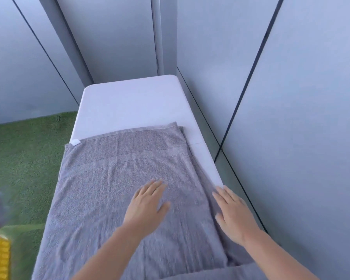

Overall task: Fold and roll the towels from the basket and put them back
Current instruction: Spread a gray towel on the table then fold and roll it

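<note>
While both palms lie flat with fingers straight, gripping nothing, the left hand (148,203) presses the grey towel (113,195) spread on the white table (129,102); the right hand (233,213) rests on its right-side fold.

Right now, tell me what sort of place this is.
Probably a partitioned booth, not a home: plain grey wall panels close in a narrow white table, and green artificial turf covers the floor.
</note>
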Demonstrator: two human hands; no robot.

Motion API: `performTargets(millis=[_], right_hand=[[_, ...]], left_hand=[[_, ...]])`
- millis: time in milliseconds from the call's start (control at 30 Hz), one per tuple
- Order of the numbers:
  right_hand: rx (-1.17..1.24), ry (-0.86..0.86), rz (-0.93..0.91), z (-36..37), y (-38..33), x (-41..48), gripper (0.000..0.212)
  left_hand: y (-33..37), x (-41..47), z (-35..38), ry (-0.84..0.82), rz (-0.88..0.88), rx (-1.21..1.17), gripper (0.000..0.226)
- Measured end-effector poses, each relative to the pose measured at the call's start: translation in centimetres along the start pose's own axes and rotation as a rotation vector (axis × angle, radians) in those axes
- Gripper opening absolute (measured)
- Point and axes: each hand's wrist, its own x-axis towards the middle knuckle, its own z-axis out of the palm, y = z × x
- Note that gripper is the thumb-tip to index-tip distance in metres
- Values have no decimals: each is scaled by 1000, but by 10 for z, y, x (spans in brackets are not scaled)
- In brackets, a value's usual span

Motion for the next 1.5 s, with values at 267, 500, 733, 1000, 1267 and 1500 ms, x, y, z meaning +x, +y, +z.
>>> performTargets(millis=[267, 500, 733, 1000, 1267, 1500], right_hand=[[-38, -4, -74, 20, -10, 7, 70], [-109, 59, 10, 31, 20, 13, 68], [-47, 100, -128, 27, 7, 24, 64], [-88, 120, 106, 26, 40, 32, 61], [-33, 83, -134, 25, 10, 24, 64], [-62, 47, 113, 20, 41, 28, 60]], left_hand=[[84, 155, 30, -200, 101, 394, 70], [98, 191, 38, -219, 149, 462, 68], [77, 221, 30, -141, 39, 363, 69], [98, 260, 28, -164, 128, 438, 69], [94, 261, 35, -103, 21, 469, 71], [119, 277, 41, -174, 216, 251, 56]])
